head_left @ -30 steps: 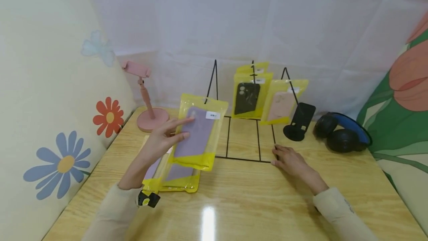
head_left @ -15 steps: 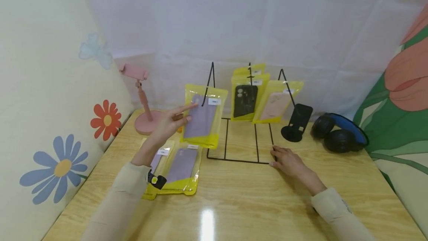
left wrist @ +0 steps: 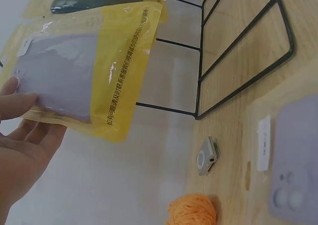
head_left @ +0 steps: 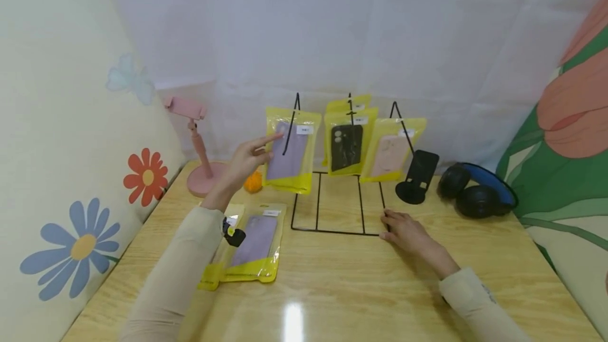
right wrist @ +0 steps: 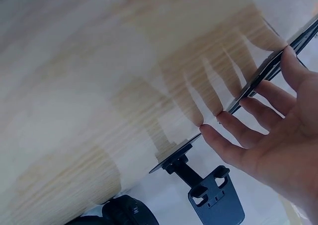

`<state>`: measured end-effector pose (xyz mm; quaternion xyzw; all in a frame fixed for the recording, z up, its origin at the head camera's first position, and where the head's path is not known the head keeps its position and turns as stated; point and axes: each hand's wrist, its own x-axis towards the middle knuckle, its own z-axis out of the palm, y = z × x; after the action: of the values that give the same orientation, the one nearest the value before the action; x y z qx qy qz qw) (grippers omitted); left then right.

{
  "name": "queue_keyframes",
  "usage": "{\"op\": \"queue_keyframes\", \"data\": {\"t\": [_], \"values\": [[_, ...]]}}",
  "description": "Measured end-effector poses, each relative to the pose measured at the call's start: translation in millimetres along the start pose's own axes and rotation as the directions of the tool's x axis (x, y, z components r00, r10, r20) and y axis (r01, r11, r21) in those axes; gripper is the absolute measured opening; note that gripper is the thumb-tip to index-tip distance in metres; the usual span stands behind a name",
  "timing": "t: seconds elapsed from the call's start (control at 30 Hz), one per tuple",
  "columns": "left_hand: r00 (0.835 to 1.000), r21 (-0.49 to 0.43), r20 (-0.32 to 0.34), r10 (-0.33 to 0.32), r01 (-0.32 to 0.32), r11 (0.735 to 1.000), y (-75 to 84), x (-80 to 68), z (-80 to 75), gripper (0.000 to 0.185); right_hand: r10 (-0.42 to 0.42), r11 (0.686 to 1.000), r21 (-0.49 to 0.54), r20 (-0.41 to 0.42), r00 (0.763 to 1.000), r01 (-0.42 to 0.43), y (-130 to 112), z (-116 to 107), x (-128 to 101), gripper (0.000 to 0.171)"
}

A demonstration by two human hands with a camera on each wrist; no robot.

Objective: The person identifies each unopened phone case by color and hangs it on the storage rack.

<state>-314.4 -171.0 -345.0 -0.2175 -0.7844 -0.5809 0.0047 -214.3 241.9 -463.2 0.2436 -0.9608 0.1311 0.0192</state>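
Observation:
My left hand [head_left: 247, 165] pinches the side of a yellow-edged clear packet [head_left: 288, 152] with a purple phone case inside, thumb in front and fingers behind. That packet is on the left prong of a black wire display rack [head_left: 317, 210]; the prong's tip shows in front of it. My right hand [head_left: 406, 234] holds the rack's front right corner, with thumb and fingertips on the wire. A packet with a black phone case [head_left: 347, 146] hangs on the middle prong, another packet behind it. On the right prong hangs one with a pink case [head_left: 389, 154].
Two more purple-case packets [head_left: 256, 244] lie on the table, partly under my left forearm. A pink phone stand [head_left: 204, 178] and orange ball of yarn [head_left: 253, 182] stand at left. Right of the rack are a black phone stand [head_left: 423, 173] and headphones [head_left: 477, 199].
My left hand has moved the purple-case packet up and back along the left prong, away from the packets on the table. My right hand has stayed at the rack corner.

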Motion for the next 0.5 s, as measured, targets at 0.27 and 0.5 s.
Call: {"op": "queue_keyframes", "data": {"t": [0.27, 0.5], "values": [[0.999, -0.095, -0.038, -0.033, 0.029, 0.995, -8.3, 27.0, -1.8, 0.045, 0.004, 1.000, 0.024, -0.006, 1.000, -0.004, -1.4, -1.2, 0.8, 0.047], [0.999, -0.100, 0.003, -0.047, 0.047, 0.994, -10.0, 28.0, -9.1, 0.043, 0.017, 1.000, 0.013, 0.014, 1.000, -0.018, -1.6, -1.4, -0.4, 0.047]]}}
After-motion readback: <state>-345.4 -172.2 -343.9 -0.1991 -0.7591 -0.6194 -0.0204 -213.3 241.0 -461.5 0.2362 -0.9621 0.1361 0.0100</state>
